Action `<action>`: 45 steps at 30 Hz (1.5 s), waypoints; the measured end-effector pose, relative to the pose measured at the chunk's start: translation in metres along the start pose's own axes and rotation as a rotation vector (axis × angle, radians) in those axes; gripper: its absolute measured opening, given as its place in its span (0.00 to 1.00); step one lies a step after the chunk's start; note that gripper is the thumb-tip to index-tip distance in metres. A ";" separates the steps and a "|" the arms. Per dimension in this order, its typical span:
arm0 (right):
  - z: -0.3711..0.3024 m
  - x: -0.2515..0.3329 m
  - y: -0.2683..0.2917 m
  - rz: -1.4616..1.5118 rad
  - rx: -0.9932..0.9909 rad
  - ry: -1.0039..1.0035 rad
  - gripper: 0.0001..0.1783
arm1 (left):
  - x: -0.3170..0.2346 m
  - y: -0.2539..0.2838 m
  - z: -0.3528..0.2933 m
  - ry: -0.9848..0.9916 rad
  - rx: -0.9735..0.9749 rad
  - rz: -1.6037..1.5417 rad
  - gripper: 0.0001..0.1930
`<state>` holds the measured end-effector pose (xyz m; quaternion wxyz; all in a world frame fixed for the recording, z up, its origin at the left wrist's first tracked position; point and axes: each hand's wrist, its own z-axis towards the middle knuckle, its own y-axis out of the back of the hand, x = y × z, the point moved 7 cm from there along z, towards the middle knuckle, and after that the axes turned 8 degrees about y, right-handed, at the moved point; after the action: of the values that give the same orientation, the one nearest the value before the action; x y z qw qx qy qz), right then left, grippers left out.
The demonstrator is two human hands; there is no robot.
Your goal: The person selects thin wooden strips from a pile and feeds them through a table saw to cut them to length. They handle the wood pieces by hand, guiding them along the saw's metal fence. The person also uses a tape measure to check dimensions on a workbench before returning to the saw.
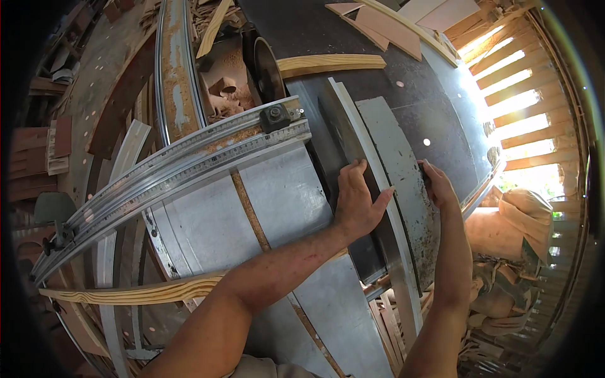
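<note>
A long metal rip fence with a worn grey body crosses the saw table lengthwise. My left hand grips its left side, fingers bent against the face and thumb over the top edge. On the other side, my right hand closes on the grey body's right edge; part of its fingers is hidden there. Left of the fence, beyond my left hand, stands the dark round saw blade or guard, with sawdust beside it.
A sliding metal table lies under my left forearm. A ruled aluminium crosscut fence with a black stop spans it. Curved wooden pieces lie on the dark tabletop. Another curved strip passes by my left elbow.
</note>
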<state>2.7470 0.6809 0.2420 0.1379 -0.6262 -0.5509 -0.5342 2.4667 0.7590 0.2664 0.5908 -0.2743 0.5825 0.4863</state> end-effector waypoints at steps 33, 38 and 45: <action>0.007 0.016 0.005 -0.383 -0.201 -0.077 0.27 | 0.002 0.002 -0.003 0.097 -0.039 -0.020 0.38; -0.055 0.058 0.015 -0.625 -0.557 0.328 0.30 | -0.002 0.013 -0.003 0.098 -0.035 -0.040 0.39; -0.315 0.019 -0.233 0.140 -0.018 -0.025 0.18 | -0.008 0.188 -0.074 -0.078 0.449 -0.129 0.26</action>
<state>2.3852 0.5338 0.2837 0.1625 -0.6709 -0.5028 -0.5202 2.2687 0.7615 0.3064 0.6888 -0.1537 0.6339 0.3162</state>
